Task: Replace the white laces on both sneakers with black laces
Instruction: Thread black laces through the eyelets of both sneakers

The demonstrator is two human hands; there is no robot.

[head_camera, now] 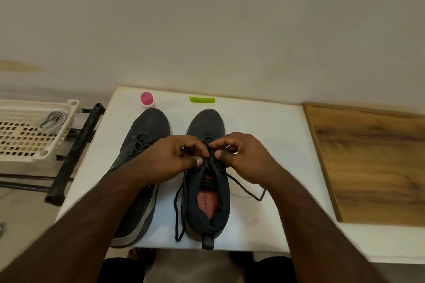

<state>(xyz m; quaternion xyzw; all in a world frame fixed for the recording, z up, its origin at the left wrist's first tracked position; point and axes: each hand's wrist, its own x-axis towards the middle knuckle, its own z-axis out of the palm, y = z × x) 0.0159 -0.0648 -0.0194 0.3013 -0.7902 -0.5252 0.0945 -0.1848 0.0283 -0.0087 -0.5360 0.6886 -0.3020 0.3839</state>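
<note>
Plain cream wall behind; white desk [264, 122] below, carrying both sneakers side by side, toes toward the far edge.

Left hand [170, 158] and right hand [241, 156] meeting over the eyelets of the right sneaker [207, 190], fingers curled, thumb and forefinger of each pinching the black lace [210, 159] at the top of the tongue. Loose lace ends trailing off: one down the shoe's left side toward the near edge, one looping out on the right across the desk.

Left sneaker [142, 145] just beside, already threaded with a dark lace, partly under the left forearm.

Judged step: finishing the lacing on the second shoe, probably tightening or starting the knot. Next move calls for even tension on both ends and a clean crossing, without pulling the lace out of the top eyelets.

Farther out: pink-capped bottle [147, 99] and green clip-like piece [202, 99] near the far edge; wooden board [372, 163] lying over the desk's right side; cream plastic basket [30, 131] on a black rack [76, 151] off the left edge, holding the white laces [52, 121], bundled.

Hard to tell: the exact lace configuration under the fingertips, whether knotted or only crossed. Left shoe's upper eyelets hidden by the arm. Insole print unreadable. Small object at the left frame edge cut off, unidentifiable.
</note>
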